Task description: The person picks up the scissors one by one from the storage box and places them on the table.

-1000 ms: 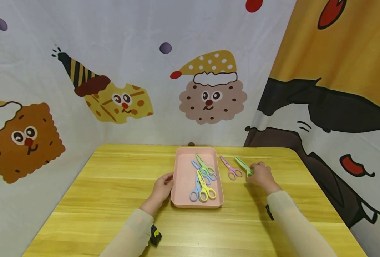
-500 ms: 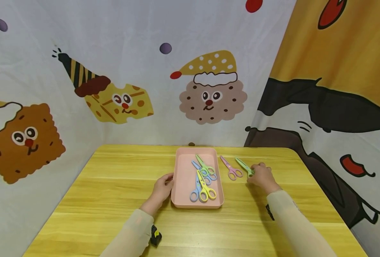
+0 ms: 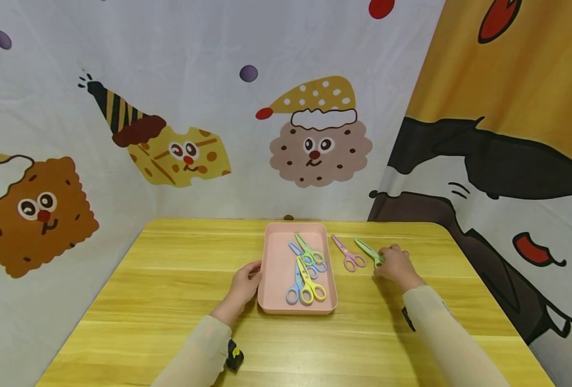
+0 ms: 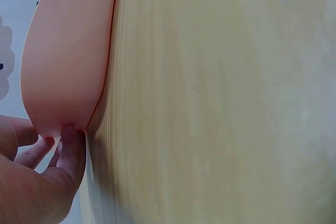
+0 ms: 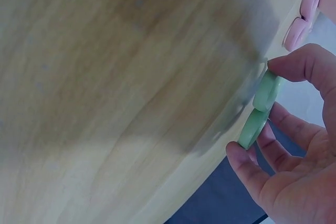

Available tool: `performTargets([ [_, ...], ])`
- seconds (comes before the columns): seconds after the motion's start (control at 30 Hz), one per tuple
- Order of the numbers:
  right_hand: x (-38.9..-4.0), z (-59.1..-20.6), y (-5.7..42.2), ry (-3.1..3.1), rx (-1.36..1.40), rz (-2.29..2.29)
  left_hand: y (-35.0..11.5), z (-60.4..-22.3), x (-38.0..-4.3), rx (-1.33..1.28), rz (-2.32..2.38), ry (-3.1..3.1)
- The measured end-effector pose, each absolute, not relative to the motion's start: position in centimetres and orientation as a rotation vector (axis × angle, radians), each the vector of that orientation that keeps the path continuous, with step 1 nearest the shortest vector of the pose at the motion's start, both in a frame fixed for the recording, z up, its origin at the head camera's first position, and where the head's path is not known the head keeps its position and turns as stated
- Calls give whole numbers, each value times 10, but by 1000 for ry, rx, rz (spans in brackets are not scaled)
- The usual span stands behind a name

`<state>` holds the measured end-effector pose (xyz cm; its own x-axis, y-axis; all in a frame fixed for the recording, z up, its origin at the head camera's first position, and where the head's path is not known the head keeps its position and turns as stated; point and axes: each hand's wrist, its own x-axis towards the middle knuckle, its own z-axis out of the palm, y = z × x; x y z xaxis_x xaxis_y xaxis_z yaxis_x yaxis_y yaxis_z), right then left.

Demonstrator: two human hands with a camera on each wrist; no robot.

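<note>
In the head view a pink tray (image 3: 276, 269) lies on the table with several scissors in it: yellow scissors (image 3: 306, 290), light green scissors (image 3: 310, 255) and blue ones (image 3: 292, 293) overlap. My left hand (image 3: 241, 285) grips the tray's left side, its fingertips at the outer wall (image 4: 68, 61) in the left wrist view. To the right of the tray, my right hand (image 3: 396, 266) holds a second pair of green scissors (image 3: 369, 251) by the handles. The right wrist view shows thumb and fingers at the two ends of the green handle loops (image 5: 266, 92).
Pink scissors (image 3: 347, 253) lie on the wooden table (image 3: 184, 258) between the tray and the green scissors in my right hand. A printed cloth (image 3: 208, 43) with cartoon figures hangs behind the table's back edge.
My right hand and the green scissors in it have shifted very slightly right and toward me. The left hand and the tray stay in place.
</note>
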<state>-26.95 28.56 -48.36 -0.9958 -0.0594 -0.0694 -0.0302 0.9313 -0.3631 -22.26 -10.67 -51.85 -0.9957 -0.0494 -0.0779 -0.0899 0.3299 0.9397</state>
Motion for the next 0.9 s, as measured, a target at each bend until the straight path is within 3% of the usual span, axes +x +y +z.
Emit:
performTargets([
  [0.9, -273, -485, 284, 2987, -98, -546, -107, -519, -222, -131, 1809, 2525],
])
